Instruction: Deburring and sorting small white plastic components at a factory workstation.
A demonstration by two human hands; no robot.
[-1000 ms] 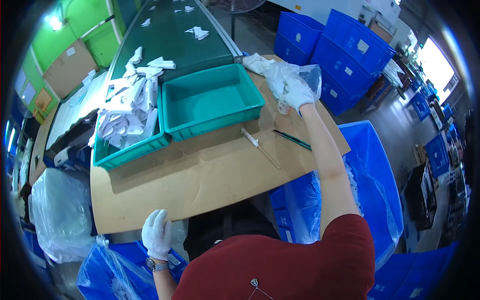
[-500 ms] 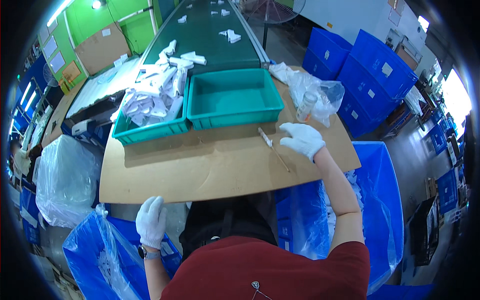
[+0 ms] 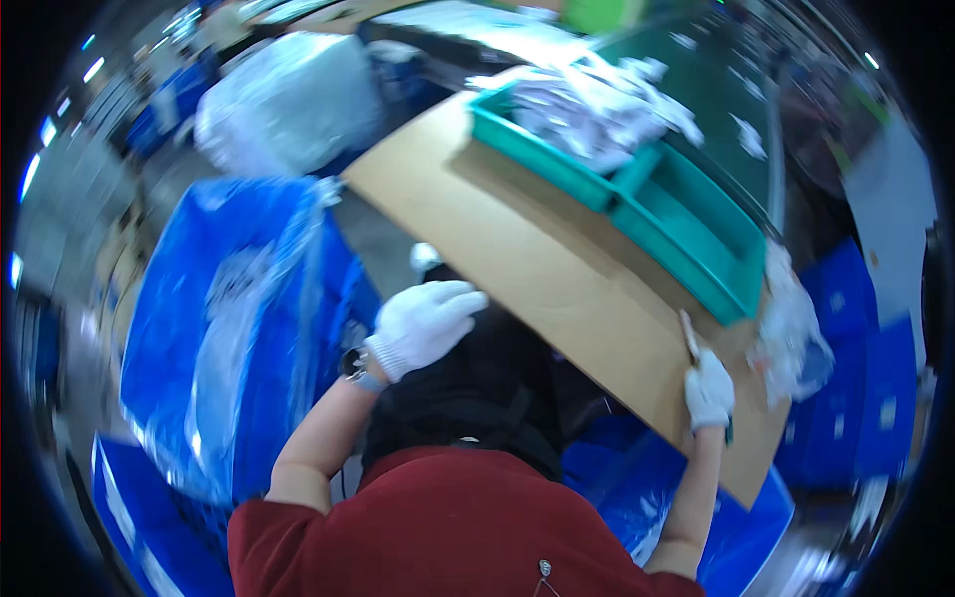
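Note:
My left hand [image 3: 423, 326], in a white knit glove, hangs above my lap, near the board's front edge. It is open and empty, with the fingers loosely stretched. My right hand [image 3: 709, 390], gloved too, is at the right part of the brown tabletop [image 3: 557, 284]. Its fingers are closed around a thin stick [image 3: 688, 336] with a whitish end; the rest of it is hidden by the glove. Beyond that hand is an empty-looking green tray [image 3: 686, 224]. Beside it, a second green tray [image 3: 542, 139] is heaped with white plastic-looking parts [image 3: 592, 114]. Motion smears the picture.
A large blue bin [image 3: 159, 328] with a clear liner and white pieces stands at my left. Another blue bin [image 3: 617, 463] is below the tabletop at right. A crumpled clear bag [image 3: 791, 348] lies by the trays. Blue crates [image 3: 846, 368] stand beyond. A green conveyor [image 3: 716, 109] carries white parts.
My view has turned left, so the table appears tilted. My right hand has come from beside the stick onto it and closed. My left hand has swung inward over my lap.

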